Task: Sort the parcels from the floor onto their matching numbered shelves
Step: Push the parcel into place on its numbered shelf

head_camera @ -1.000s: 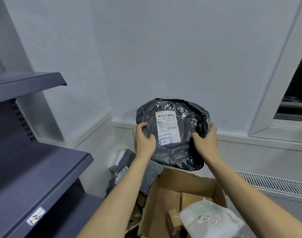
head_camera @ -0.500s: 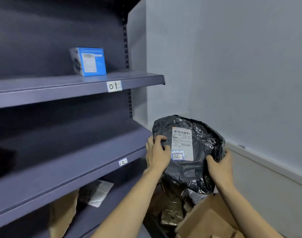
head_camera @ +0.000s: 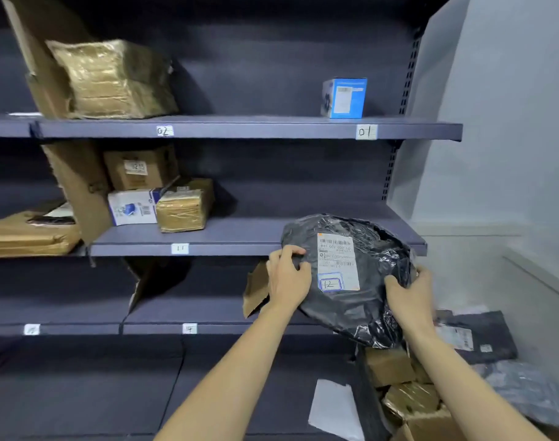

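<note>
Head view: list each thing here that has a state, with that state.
black parcel: held up before the shelves, label marked 12 facing the camera
left hand: grips the parcel's left edge
right hand: grips its right edge
blue box: upright above tag 01
floor cartons: piled, unsorted

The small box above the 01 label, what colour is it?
Blue with a white label, the small cardboard box, head view.

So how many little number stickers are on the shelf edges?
5: 02 and 01 on the top edge, 11 below, 14 and a blurred one lowest. The black parcel may hide another.
</note>
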Tool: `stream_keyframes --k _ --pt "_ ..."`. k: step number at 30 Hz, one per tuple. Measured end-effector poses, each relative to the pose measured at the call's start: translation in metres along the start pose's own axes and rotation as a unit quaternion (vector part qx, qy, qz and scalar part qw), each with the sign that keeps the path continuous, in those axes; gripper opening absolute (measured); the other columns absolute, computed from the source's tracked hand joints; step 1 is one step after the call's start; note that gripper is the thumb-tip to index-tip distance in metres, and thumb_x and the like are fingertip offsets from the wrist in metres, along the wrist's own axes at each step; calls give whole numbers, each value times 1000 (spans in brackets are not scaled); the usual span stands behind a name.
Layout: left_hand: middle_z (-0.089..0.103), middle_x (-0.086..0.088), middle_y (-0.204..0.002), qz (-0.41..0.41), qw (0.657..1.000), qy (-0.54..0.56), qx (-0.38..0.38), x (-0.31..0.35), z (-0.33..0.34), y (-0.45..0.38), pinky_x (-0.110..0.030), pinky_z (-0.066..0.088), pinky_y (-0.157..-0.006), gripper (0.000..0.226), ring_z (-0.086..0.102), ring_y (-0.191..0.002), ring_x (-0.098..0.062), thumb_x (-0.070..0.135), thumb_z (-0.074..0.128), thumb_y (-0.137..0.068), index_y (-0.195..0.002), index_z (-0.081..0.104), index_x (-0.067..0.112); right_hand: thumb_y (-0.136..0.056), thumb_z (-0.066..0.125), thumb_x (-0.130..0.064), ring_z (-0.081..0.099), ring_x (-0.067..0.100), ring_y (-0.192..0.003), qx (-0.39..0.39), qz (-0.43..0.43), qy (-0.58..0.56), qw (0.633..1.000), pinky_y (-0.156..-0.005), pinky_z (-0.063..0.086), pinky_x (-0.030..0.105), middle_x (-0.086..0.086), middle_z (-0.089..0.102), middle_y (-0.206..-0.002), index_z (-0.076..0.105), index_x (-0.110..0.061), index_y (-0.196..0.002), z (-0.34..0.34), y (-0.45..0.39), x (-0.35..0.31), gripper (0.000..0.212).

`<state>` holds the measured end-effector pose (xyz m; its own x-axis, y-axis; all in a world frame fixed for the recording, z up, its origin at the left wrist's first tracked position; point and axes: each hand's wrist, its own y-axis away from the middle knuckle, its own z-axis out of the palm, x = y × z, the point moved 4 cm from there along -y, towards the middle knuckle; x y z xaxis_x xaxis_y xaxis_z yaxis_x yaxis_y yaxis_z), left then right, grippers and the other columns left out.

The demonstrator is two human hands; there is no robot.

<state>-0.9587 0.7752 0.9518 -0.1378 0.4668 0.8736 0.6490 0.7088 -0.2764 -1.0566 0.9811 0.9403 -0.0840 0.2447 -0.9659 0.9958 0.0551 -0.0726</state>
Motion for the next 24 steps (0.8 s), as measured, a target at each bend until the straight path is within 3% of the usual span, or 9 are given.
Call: stream_keyframes --k 2,4,7,14,18,24 --pt "49 1 -121 -14 1000 -7 24 -11 -29 4 -23 32 -90 21 44 -118 -19 12 56 -91 -100 55 30 -87 59 -20 58 29 -102 -32 -7 -5 999 -94 48 48 11 58 -115 38 -13 -127 24 10 -2 46" --pt "49 1 -118 -23 999 -12 36 -19 -54 7 -21 30 -89 21 44 -116 -19 10 54 -91 -99 54 30 -86 60 -20 57 28 -105 -57 -18 -11 998 -97 46 47 10 58 -118 38 -12 -130 45 17 -6 49" --pt "48 2 -115 -35 997 -28 56 -31 -87 7 -20 30 -91 20 45 -115 -19 9 54 -91 -99 53 28 -90 59 -14 53 25 -103 -89 -31 -23 995 -89 39 33 8 55 -116 37 -9 -132 76 25 -15 47" --pt "54 -4 -119 -45 992 -50 110 -57 -128 -13 -28 38 -96 19 49 -114 -23 9 55 -91 -98 54 27 -88 59 -13 57 24 -97 -145 -58 -33 987 -76 41 32 12 56 -117 39 -13 -124 131 27 -36 41" --pt "54 -3 -122 -44 991 -55 111 -65 -141 -26 -23 36 -87 15 49 -104 -13 11 56 -92 -98 57 25 -87 59 -12 57 23 -96 -156 -86 -36 983 -73 43 32 13 55 -118 40 -17 -116 152 18 -49 35" --pt "46 -7 -130 -77 990 -75 92 -93 -134 -19 -21 33 -83 24 46 -91 -13 4 43 -95 -106 62 16 -89 55 -10 57 25 -95 -168 -79 -7 983 -71 40 30 13 56 -119 39 -11 -128 169 17 -26 42"
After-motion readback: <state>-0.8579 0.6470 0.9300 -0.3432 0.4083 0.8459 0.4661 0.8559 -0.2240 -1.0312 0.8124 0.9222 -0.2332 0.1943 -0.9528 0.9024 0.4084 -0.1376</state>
